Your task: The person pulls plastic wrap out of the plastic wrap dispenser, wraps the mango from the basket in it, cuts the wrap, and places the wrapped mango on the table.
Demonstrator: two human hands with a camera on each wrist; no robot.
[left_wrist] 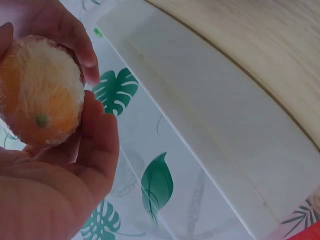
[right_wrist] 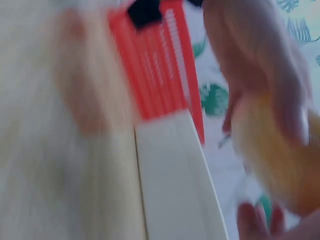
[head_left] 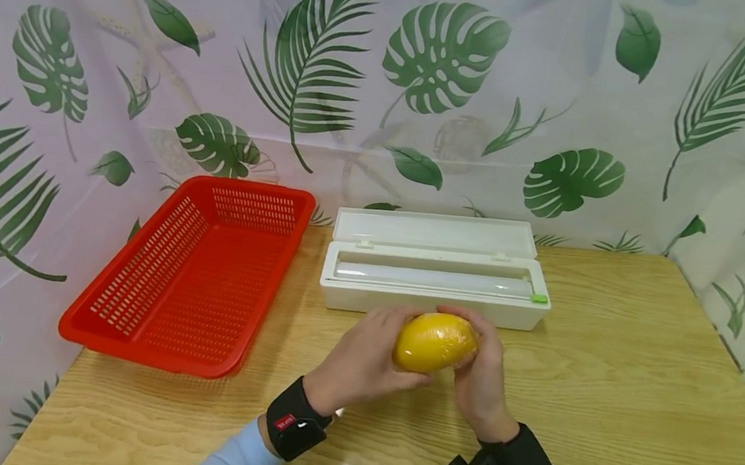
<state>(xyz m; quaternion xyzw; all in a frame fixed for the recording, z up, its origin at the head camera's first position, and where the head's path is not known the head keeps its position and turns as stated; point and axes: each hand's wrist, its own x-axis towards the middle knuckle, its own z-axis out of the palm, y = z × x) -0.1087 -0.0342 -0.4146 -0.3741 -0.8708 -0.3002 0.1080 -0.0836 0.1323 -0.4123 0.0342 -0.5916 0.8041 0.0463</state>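
Note:
An oval yellow fruit [head_left: 436,342] is wrapped in crinkled clear film and held up between both hands above the table. In the left wrist view the fruit [left_wrist: 42,92] looks more orange and shows a small green stem spot; its exact kind is unclear. My left hand [head_left: 367,355] grips its left side, thumb below. My right hand [head_left: 482,370] holds it from the right, fingers curled over the far top. Just behind the hands stands a white cling film box [head_left: 433,306], its lid raised and a film roll [head_left: 435,278] inside. The right wrist view is blurred.
To the left stands a red plastic basket [head_left: 248,333] with slotted walls. A green slider [head_left: 539,299] sits at the right end of the film box. Behind the wooden table [head_left: 632,407] hangs a leaf-patterned cloth [head_left: 489,139].

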